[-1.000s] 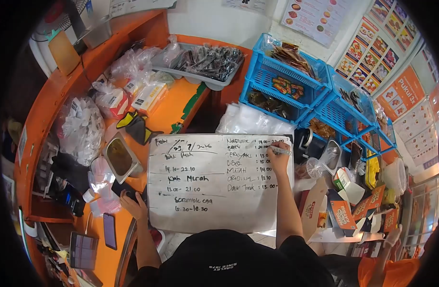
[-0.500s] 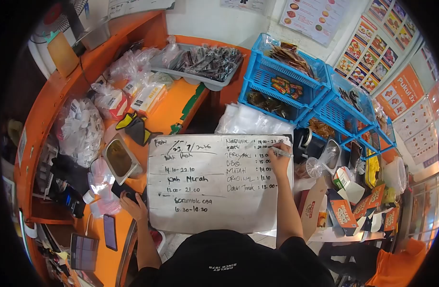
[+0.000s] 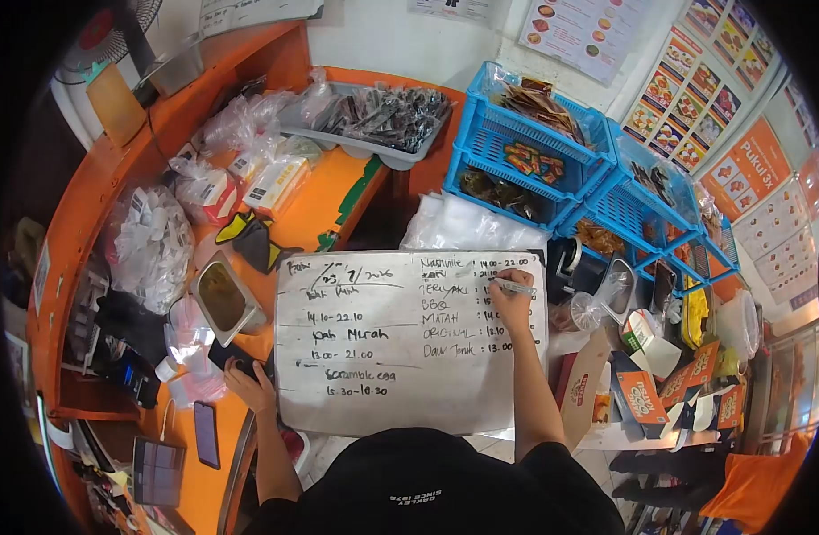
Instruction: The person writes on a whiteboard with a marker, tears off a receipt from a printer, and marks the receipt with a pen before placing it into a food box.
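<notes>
A whiteboard (image 3: 383, 401) with dark handwritten words and times lies in front of me. My right hand (image 3: 514, 312) is closed around a whitish marker (image 3: 517, 287), over the upper right rows of times. Part of the writing there is hidden behind the hand. At the left, beside the board, my left hand (image 3: 251, 389) has its fingers on a black object (image 3: 229, 355) by the orange counter's edge; its kind is hard to make out. A metal food pan (image 3: 228, 299) with brownish contents stands just beyond that hand.
On the orange counter (image 3: 222, 446) lie a phone (image 3: 206, 435) and a tablet (image 3: 157, 471). Blue stacked baskets (image 3: 517, 129) with packets stand at the back right. Food boxes (image 3: 641, 397) crowd the right side. A person in orange (image 3: 757, 481) is at lower right.
My right hand has shifted slightly left with the marker, nearer the times column. My left hand stays in place. The person in orange has moved a little right.
</notes>
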The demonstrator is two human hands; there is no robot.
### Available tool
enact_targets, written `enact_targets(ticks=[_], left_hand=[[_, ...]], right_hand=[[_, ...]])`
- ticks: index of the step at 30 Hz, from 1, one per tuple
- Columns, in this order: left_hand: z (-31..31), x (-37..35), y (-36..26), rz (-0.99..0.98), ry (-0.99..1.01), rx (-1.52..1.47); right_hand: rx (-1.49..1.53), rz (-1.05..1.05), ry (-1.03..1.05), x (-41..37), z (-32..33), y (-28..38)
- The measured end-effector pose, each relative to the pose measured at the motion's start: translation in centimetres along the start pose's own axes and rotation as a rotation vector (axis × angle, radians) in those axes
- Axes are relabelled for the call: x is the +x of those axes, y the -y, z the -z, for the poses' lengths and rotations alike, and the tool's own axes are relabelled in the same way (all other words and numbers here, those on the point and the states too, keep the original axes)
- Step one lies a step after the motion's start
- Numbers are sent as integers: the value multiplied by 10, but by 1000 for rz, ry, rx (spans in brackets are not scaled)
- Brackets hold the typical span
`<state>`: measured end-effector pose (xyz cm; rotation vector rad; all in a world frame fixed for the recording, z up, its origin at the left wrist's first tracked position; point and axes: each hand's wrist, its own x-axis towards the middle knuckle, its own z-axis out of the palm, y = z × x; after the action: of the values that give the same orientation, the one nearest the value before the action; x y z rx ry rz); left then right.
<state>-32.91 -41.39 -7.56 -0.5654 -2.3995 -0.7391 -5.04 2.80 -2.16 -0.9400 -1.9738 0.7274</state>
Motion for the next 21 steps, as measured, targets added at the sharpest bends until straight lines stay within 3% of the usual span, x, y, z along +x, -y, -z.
enact_targets(ticks=[6,9,21], left_hand=[[0,1,-1,-7,1,-7],[1,0,-2,-3,11,-12],[-1,-1,1,-17,21,12]], right_hand=[[57,-28,-11,5,9,-5],[-7,-33,-151,18,23,-20],[-8,-40,-121,20,34,-35]])
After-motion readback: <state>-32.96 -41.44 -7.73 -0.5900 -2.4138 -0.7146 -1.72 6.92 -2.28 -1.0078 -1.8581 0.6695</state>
